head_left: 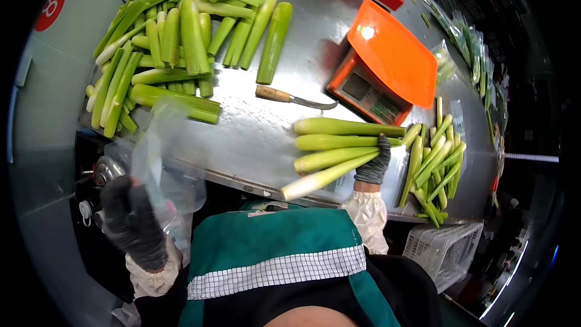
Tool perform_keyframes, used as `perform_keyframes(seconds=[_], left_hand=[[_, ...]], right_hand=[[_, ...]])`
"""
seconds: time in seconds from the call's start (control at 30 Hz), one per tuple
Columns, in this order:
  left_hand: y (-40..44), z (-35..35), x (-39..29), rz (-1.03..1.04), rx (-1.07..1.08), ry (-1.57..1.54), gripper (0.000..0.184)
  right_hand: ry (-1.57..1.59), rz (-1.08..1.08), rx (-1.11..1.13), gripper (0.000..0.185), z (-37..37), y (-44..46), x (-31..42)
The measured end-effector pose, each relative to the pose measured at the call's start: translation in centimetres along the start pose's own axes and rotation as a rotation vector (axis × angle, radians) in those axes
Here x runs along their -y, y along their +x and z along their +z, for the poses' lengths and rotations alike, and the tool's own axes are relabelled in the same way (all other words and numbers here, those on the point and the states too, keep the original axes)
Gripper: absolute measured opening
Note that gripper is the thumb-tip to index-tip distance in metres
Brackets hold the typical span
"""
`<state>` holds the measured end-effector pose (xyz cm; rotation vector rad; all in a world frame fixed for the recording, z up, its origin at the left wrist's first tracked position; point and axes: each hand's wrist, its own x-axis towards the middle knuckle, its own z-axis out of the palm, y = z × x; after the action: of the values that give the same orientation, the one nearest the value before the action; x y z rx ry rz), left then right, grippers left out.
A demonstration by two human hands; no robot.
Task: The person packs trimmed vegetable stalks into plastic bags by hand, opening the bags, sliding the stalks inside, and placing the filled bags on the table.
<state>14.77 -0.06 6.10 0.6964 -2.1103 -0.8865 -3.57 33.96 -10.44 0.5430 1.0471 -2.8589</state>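
My right hand (376,163), in a dark glove, is closed round the right ends of several thick green vegetable stalks (333,143). Their pale ends fan out to the left over the metal table. At the lower left, off the table's front edge, my left hand (134,221) is also gloved and slightly blurred. Its fingers pinch the edge of a clear plastic bag (166,157), which billows up over the table edge. Just beyond the stalks in my right hand lies a curved knife (296,98) with a wooden handle.
A large heap of stalks (193,36) covers the table's far left. An orange scale (393,54) stands at the right, with a smaller pile of stalks (436,163) nearer me. Bagged stalks (478,60) lie along the right edge. Below is a white plastic crate (439,245).
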Motion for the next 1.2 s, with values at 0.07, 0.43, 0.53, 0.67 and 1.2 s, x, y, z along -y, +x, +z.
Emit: perform_keyframes(seconds=[0.07,0.43,0.53,0.67,1.2], left_hand=[[-1.6,1.5,-0.6,-0.066,0.231,0.084,0.018],[-6.0,10.3,1.0,0.224,0.54,0.299,0.029],[-6.1,10.4,1.7,0.324,0.463,0.282,0.026],[-6.2,10.2,1.6,0.429,0.338,0.243,0.02],[-5.9,7.6,-2.2,0.419,0.241,0.352,0.027]], right_hand=[[0.034,-0.033,0.016,0.03,-3.3,0.7,-0.9],[-0.059,0.016,-0.226,0.038,-6.3,-4.5,0.8],[-0.47,-0.054,-0.216,0.041,-8.9,-5.5,2.2],[-1.833,-0.632,-0.246,0.071,-7.8,-9.1,5.9],[-2.517,-0.122,0.699,0.035,-2.8,-5.8,4.0]])
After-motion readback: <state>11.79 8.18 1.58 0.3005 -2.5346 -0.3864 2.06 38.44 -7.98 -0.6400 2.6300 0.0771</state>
